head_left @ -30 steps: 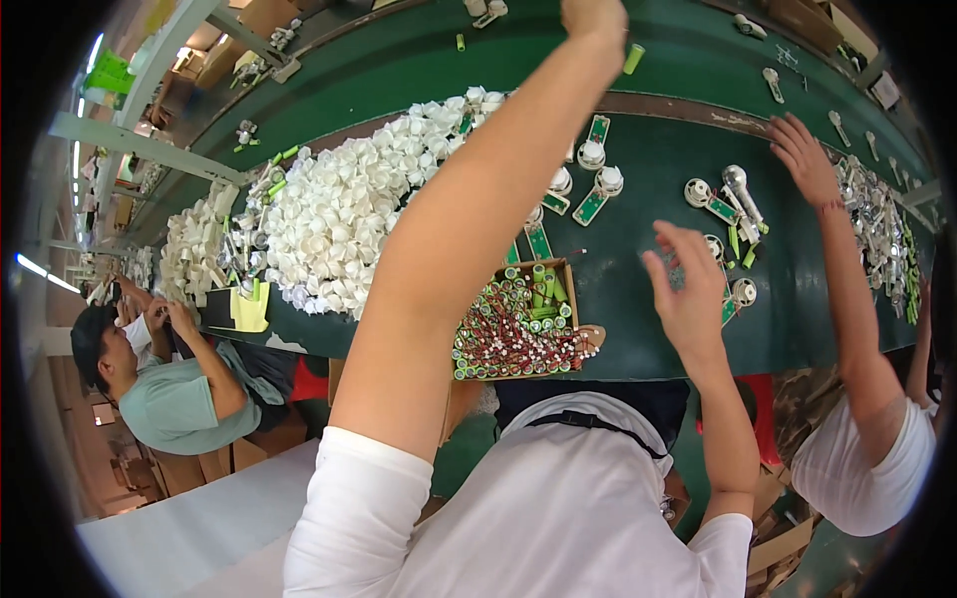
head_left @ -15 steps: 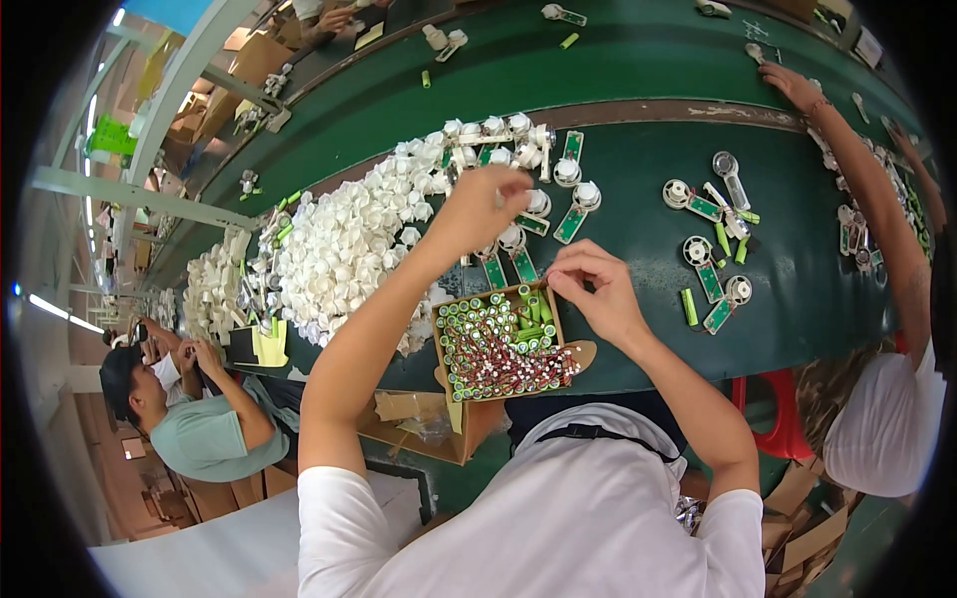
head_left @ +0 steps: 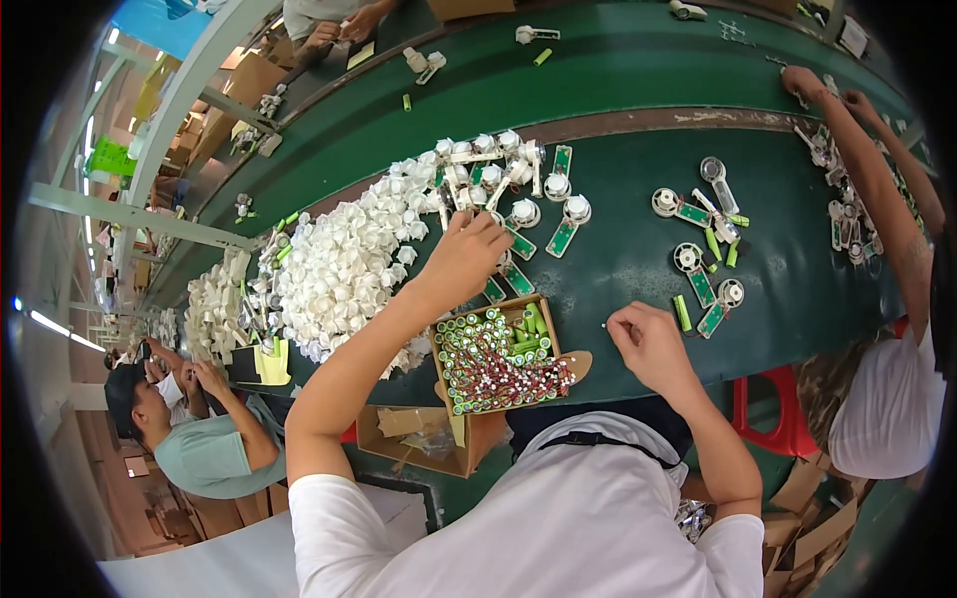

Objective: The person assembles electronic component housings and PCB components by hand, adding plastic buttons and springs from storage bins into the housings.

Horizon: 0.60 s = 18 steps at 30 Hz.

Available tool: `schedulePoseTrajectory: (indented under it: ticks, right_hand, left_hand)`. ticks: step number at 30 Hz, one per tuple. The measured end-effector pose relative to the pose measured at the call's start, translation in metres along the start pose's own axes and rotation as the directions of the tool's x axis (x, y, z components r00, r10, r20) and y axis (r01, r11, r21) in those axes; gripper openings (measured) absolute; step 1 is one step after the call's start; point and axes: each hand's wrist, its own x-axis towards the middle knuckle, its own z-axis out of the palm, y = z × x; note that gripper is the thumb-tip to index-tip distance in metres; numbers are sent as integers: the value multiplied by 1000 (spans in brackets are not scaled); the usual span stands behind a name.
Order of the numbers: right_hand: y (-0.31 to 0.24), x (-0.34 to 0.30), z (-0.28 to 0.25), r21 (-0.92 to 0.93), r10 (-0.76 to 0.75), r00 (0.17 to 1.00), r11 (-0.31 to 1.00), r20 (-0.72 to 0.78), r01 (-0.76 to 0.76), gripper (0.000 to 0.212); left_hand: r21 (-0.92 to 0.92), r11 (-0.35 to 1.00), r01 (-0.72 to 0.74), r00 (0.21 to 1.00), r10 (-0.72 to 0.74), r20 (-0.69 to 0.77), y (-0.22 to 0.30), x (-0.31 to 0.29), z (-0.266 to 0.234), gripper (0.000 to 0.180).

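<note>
My left hand reaches over the cluster of white round-headed parts with green circuit boards. Its fingers are bent down and closed at the cluster's near side; what they grip is hidden. To the right of the cardboard box, my right hand is held in a pinch above the green table. A tiny white speck shows at its fingertips, too small to name. The box holds green battery cells, many upright, with red and black wires and small white plugs on top.
Left of the cluster lies a large heap of white plastic caps. Several board assemblies and loose green cells lie to the right. A green conveyor belt runs beyond the table. Co-workers' arms reach in at right; another person sits at left.
My left hand has moved down and slightly left, fingers lowered to the cluster. My right hand has moved away from the box, right and toward me. The belt items have shifted left.
</note>
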Motion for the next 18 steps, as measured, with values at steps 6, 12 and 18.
schedulePoseTrajectory:
  ticks: [6, 12, 18]
  right_hand:
    - [0, -4, 2, -50, -202, 979, 978, -10, 201, 4]
    - [-10, -6, -3, 28, -200, 979, 979, -34, 201, 5]
    - [-49, -13, -13, 103, -228, 971, 967, -75, 235, 2]
  left_hand:
    - [-17, 999, -35, 998, 34, -52, 3, -4, -6, 37]
    - [-608, 792, 54, 971, -183, -152, 7, -10, -40, 35]
    - [-984, 42, -173, 917, -358, -177, 20, -5, -57, 47]
